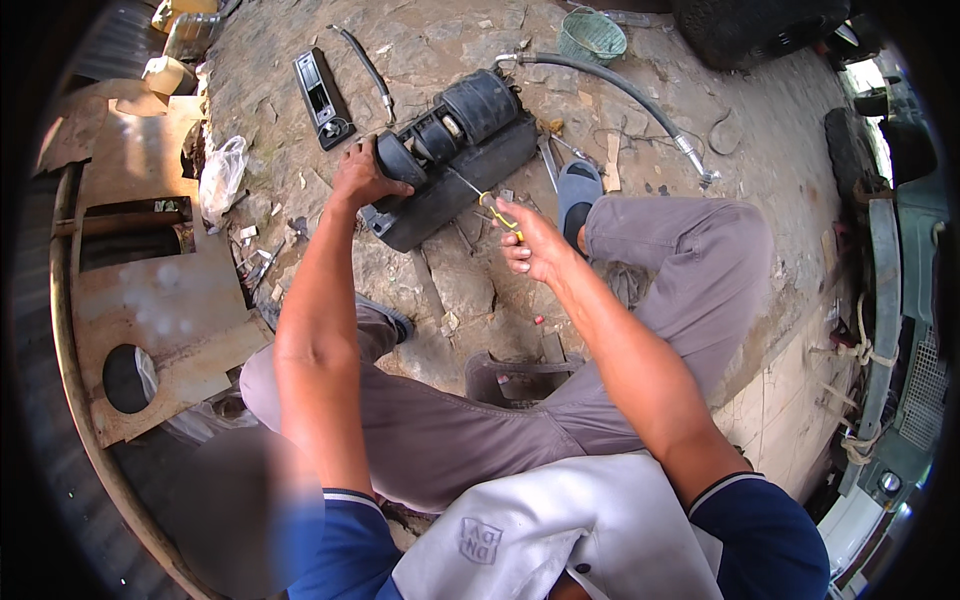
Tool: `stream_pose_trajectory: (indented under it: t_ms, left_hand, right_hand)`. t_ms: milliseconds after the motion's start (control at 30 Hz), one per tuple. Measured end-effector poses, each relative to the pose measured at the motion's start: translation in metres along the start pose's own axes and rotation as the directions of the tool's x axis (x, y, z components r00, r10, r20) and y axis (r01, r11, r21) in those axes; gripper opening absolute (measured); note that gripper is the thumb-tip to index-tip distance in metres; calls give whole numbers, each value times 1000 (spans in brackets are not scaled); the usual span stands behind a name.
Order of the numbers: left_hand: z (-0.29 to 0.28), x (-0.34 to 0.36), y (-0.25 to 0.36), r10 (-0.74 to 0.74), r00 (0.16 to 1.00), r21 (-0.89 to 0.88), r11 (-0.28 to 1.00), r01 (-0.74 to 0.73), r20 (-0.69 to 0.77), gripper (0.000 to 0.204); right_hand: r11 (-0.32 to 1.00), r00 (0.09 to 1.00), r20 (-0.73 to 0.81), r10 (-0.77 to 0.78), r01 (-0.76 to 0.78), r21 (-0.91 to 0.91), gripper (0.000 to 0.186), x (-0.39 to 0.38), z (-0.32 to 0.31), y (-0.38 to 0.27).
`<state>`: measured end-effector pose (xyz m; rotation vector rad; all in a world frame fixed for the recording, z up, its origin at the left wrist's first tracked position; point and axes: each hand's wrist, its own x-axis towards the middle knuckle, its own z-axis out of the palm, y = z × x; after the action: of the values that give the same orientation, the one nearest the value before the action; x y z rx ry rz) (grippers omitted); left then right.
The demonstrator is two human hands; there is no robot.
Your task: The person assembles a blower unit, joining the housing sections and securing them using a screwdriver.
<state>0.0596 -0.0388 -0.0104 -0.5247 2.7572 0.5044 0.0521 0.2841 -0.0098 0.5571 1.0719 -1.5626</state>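
A black blower-like unit (433, 142) with round drums along a long base lies on the ground in front of me. My left hand (362, 178) grips the drum at its left end, fingers over the top and thumb along the near side. In my right hand (538, 243) is a screwdriver (488, 201) with a yellow-edged handle. Its thin shaft points up and left to the unit's near side, by the middle. Whether the tip sits on a screw is too small to tell. A metal wrench (548, 163) lies just right of the unit, beside my slippered foot (580, 190).
A long black hose (640, 98) with metal ends curves behind the unit. A short hose (368, 70) and a slim black housing (318, 97) lie farther left. Beyond are a green basket (592, 38) and a tyre (755, 30). Rusty sheet metal (150, 290) borders the left.
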Motion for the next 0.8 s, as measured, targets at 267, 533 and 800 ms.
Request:
stream_pose_trajectory:
  t_ms: [267, 533, 800]
  left_hand:
    - [-4, 2, 6, -20, 999, 2, 1000, 20, 36, 134]
    - [1, -3, 2, -16, 999, 15, 1000, 16, 52, 132]
    - [5, 0, -6, 2, 1000, 22, 1000, -2, 7, 132]
  right_hand:
    - [223, 787, -110, -608, 36, -974, 53, 0, 18, 17]
    - [153, 585, 3, -811, 217, -964, 50, 11, 7, 37]
    - [852, 946, -142, -290, 188, -489, 57, -4, 11, 17]
